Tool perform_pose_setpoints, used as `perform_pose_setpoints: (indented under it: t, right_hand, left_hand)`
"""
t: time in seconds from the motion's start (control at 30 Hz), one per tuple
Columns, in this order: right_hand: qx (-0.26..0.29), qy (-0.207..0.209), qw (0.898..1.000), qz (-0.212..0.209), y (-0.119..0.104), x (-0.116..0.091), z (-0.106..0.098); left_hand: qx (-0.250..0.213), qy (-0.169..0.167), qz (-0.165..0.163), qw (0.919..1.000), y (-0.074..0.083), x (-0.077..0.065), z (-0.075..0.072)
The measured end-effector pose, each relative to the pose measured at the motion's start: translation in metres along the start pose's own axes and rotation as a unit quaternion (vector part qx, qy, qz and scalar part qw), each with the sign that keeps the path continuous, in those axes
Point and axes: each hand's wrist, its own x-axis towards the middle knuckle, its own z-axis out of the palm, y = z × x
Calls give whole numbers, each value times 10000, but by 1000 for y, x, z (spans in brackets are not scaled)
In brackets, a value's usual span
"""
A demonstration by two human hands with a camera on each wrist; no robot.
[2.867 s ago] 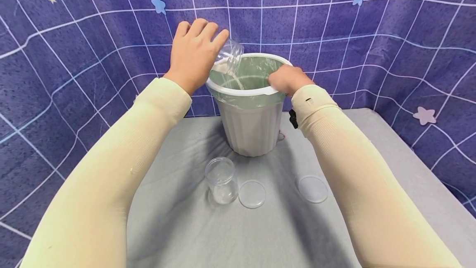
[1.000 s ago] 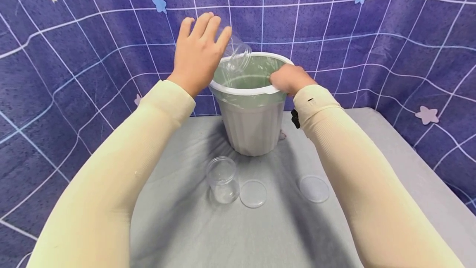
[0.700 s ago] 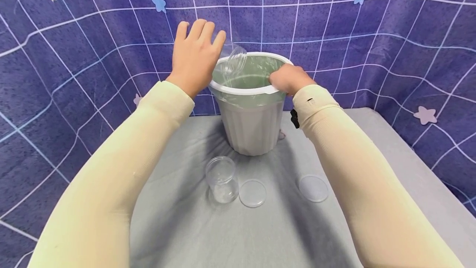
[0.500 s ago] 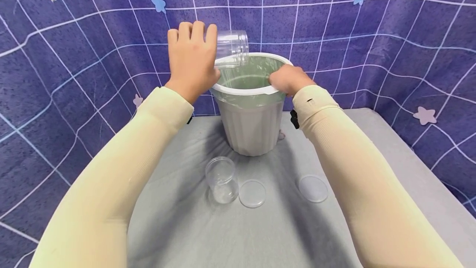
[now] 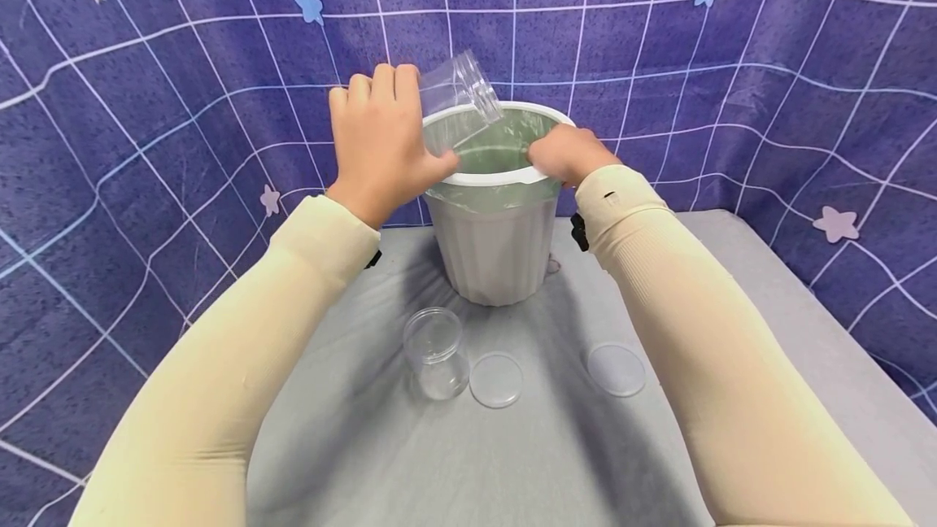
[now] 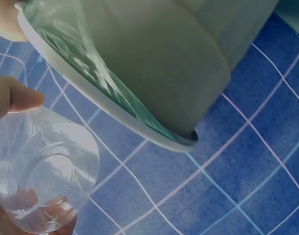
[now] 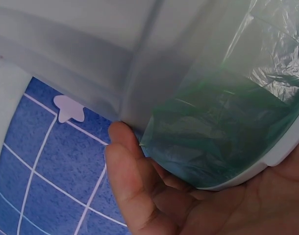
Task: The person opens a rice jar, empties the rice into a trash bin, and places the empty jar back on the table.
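My left hand [image 5: 384, 137] grips a clear plastic jar [image 5: 461, 96] at the left side of a trash can [image 5: 498, 250]. The jar is tilted, its threaded mouth pointing up and to the right above the can's opening; no contents show in it. Its round base faces the left wrist view, with fingers [image 6: 54, 208] visible through the plastic. Over the can's white rim [image 5: 490, 180] hangs a thin green liner bag [image 7: 198, 132]. My right hand [image 5: 571, 154] holds that rim on the right; in the right wrist view its fingers [image 7: 127, 171] lie along the outside.
A second clear jar [image 5: 437, 356] stands uncovered on the grey cloth-covered table [image 5: 439, 470]. One clear lid [image 5: 497, 381] lies beside it and another lid [image 5: 616, 370] farther right. A blue grid-patterned curtain [image 5: 622, 39] hangs close behind the can.
The jar held white material and was tipped mouth-down into the can; its mouth has since swung upward. My left hand has turned and lowered slightly. The right hand has stayed on the rim.
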Motion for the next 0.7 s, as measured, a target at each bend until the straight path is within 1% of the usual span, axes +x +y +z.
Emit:
perform_pose_setpoints:
  t: [0.1,0.2,0.33,0.43,0.53,0.7]
  right_hand:
    - [-44,17,10000,-69,1,1,0]
    - [-81,28,9999,-72,2,1,0]
    - [-153,27,9998,-103,2,2,0]
    - [-261,58,9994,-233,2,3,0]
    - [-240,86,9993,-282,3,3,1]
    - [51,136,9995,-265,5,0,1]
  left_hand:
    - [-119,216,126,9996,7,-6,-2]
    - [-258,355,213,9988,15,-12,-4]
    - [-565,508,298,9967,23,-22,-7]
    - [-791,533,374,9947,28,-30,-9]
    - [-952,520,427,9932,32,-37,-10]
    - [-1207,479,430,9906,36,-50,-10]
